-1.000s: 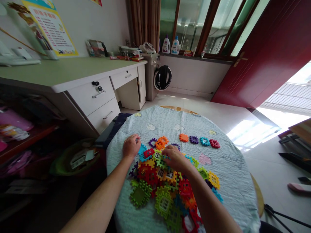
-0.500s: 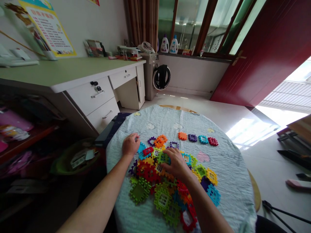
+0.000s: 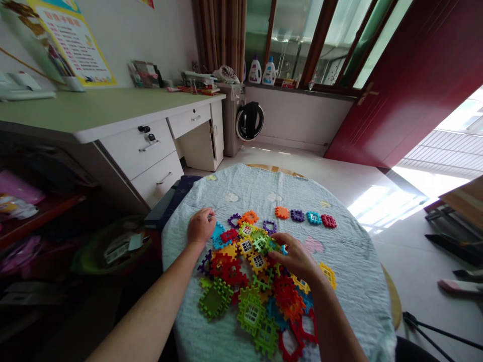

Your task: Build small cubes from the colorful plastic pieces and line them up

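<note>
A heap of colourful plastic interlocking building tiles [image 3: 228, 266] with toothed edges lies on the cloth-covered table; some have window-like grids. My right hand [image 3: 298, 256] reaches over the heap's right part, thumb and index finger apart beside green tiles [image 3: 261, 241]. Its other fingers are partly hidden. My left hand [image 3: 201, 224] rests on the cloth at the heap's far left, fingers curled in and nothing visible in them. A blue tile [image 3: 218, 231] lies just beside it. Behind the heap stands a row of single tiles: orange [image 3: 282, 212], purple [image 3: 297, 215], blue [image 3: 314, 217] and red [image 3: 329, 220].
The round table wears a pale blue cloth [image 3: 350, 266]. A desk [image 3: 124, 108] with drawers runs along the left wall, and a washing machine [image 3: 236, 115] stands beyond it. A red door [image 3: 403, 75] is at the right. Black tripod-like legs [image 3: 426, 322] stand at lower right.
My right hand has moved to the right across the heap, uncovering yellow and green tiles in the middle. My left hand has stayed at its place. The view has shifted slightly.
</note>
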{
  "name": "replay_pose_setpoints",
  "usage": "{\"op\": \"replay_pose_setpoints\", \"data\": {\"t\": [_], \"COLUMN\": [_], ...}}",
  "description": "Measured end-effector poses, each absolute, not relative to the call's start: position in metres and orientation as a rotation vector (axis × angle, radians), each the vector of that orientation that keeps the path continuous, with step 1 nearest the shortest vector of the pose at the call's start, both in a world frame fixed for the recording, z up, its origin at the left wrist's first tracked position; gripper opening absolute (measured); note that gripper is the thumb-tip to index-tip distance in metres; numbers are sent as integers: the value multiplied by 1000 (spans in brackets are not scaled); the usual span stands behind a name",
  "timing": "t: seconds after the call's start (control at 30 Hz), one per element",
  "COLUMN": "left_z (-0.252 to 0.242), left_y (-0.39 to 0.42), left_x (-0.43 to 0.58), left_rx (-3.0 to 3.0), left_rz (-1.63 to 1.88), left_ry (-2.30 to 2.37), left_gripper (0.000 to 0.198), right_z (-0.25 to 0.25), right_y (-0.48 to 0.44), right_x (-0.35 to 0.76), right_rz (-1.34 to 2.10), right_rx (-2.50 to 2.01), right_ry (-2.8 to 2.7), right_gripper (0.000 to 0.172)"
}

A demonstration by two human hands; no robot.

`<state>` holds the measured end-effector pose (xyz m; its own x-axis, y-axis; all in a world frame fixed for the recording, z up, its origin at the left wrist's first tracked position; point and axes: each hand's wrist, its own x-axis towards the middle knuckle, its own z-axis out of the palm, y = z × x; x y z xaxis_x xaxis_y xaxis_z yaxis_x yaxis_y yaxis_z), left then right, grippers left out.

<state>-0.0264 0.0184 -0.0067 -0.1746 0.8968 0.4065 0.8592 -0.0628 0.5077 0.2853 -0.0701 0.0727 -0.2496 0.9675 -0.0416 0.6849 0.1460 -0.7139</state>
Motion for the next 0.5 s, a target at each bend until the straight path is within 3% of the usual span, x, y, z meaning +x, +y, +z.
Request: {"op": "replay_pose_setpoints", "data": {"t": [0.23,0.5], "left_z": [-8,-11], "left_y": [19,20], "left_x": [-28,-29], "left_rx": [1993,2007], "left_rz": [1051,1064], "left_ry": [2103,2099], "left_gripper": [20,19], "right_z": [87,58], "right_y": [-69,-56], "right_x": [295,322], "right_rz": [1056,560], "right_rx": [-1424,-1789], "right_ry": [-2081,-1794], "right_gripper": [21,23]}}
